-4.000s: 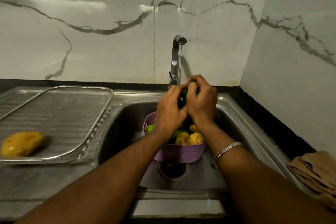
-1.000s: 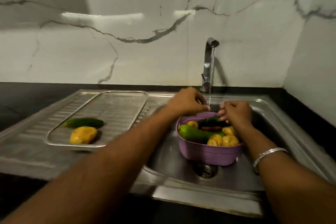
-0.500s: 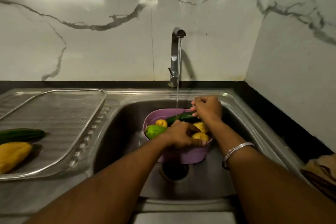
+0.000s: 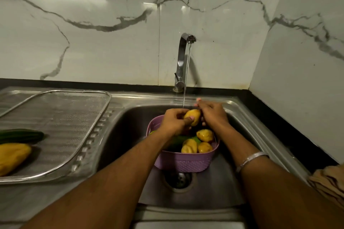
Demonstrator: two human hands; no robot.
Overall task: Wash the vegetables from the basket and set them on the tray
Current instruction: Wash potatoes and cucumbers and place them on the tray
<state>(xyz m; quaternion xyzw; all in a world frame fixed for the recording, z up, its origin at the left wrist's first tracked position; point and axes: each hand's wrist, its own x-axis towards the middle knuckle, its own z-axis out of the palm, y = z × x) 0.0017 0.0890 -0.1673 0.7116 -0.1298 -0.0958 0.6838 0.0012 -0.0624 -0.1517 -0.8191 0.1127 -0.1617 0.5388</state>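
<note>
A purple basket (image 4: pixel 186 161) stands in the steel sink (image 4: pixel 130 128) under the running tap (image 4: pixel 183 61). It holds several yellow vegetables (image 4: pixel 204 135) and a green one (image 4: pixel 178 139). Just above the basket, my left hand (image 4: pixel 173 121) and my right hand (image 4: pixel 212 112) both grip one yellow vegetable (image 4: pixel 193 116) beneath the stream of water. On the mesh tray (image 4: pixel 61 117) at the left lie a dark green cucumber (image 4: pixel 20 135) and a large yellow vegetable (image 4: pixel 11 156).
The drain (image 4: pixel 178 178) sits in front of the basket. A folded brown cloth (image 4: pixel 329 180) lies on the counter at the right edge. Marble walls close off the back and the right side.
Since 4 s ago the cucumber has come to lie on the tray. In the last half second both hands lifted a yellow vegetable out of the basket into the water stream.
</note>
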